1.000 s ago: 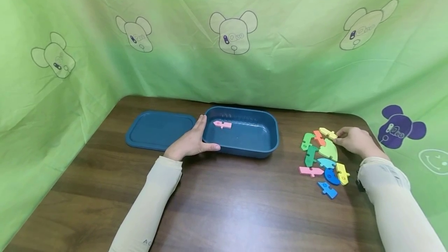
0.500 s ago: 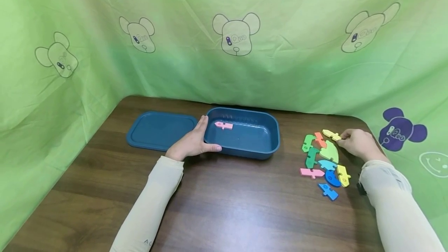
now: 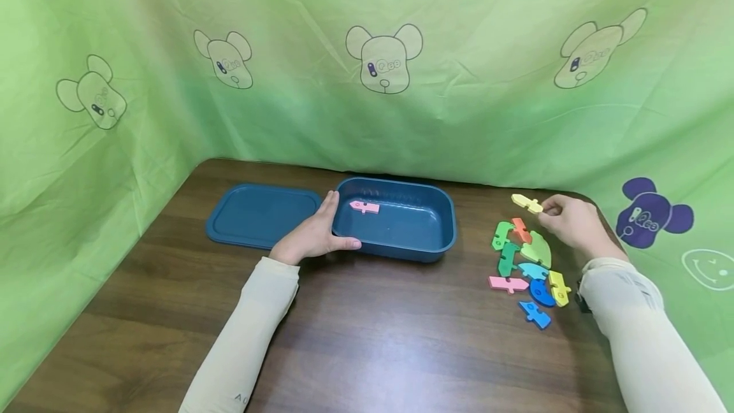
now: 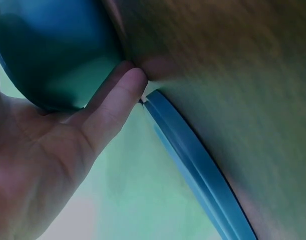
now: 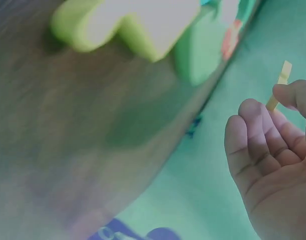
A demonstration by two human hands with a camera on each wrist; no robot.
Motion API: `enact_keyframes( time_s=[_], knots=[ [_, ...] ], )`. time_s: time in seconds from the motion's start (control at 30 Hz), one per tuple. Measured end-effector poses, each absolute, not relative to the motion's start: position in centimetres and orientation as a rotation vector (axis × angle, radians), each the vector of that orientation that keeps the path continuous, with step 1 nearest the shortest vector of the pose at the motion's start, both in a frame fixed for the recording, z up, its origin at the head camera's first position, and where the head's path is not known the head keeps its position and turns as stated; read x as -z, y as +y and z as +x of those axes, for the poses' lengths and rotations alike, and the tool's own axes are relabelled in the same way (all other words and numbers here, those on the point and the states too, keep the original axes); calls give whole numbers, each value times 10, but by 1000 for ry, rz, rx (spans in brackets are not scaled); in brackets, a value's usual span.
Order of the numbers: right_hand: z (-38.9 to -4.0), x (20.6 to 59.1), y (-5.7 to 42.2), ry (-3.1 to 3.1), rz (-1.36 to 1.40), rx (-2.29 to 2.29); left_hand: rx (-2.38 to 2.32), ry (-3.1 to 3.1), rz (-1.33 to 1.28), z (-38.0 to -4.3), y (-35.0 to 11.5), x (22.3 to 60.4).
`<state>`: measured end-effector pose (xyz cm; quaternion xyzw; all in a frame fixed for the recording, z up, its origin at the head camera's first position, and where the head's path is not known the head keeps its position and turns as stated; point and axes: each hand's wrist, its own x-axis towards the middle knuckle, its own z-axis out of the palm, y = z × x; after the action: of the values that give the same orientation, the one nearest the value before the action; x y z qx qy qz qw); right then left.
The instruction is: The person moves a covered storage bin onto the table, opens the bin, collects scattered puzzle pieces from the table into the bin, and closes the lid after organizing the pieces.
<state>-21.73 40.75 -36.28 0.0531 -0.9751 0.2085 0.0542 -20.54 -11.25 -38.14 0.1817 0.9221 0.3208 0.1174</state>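
Observation:
My right hand [image 3: 573,223] pinches a pale yellow puzzle piece [image 3: 526,203] by one end, thumb against fingers, raised above the table at the back right. In the right wrist view the same yellow piece [image 5: 280,86] stands out edge-on from the fingertips. Against the left end of a dark blue rectangular box [image 3: 401,251] rests my left hand [image 3: 309,232], fingers straight along its side and thumb at the front rim. The left wrist view shows straight fingers [image 4: 115,102] lying along the box wall. Inside the box lies one pink puzzle piece [image 3: 364,207].
Several coloured puzzle pieces lie clustered on the right of the table, among them a light green one [image 3: 536,249], a pink one [image 3: 508,284] and a blue one [image 3: 534,315]. A flat blue lid [image 3: 260,212] lies left of the box. A green curtain [image 3: 459,120] hangs behind the table.
My right hand has lifted the yellow puzzle piece off the table beside the cluster and moved it slightly up and left. The left hand stays at the box.

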Motion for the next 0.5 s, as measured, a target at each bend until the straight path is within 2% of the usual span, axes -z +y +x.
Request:
enact_keyframes(
  time_s=[0.5],
  knots=[
    [-228,337,343,-2948,311,-702,-934,2702,524,-205,-113,380]
  ],
)
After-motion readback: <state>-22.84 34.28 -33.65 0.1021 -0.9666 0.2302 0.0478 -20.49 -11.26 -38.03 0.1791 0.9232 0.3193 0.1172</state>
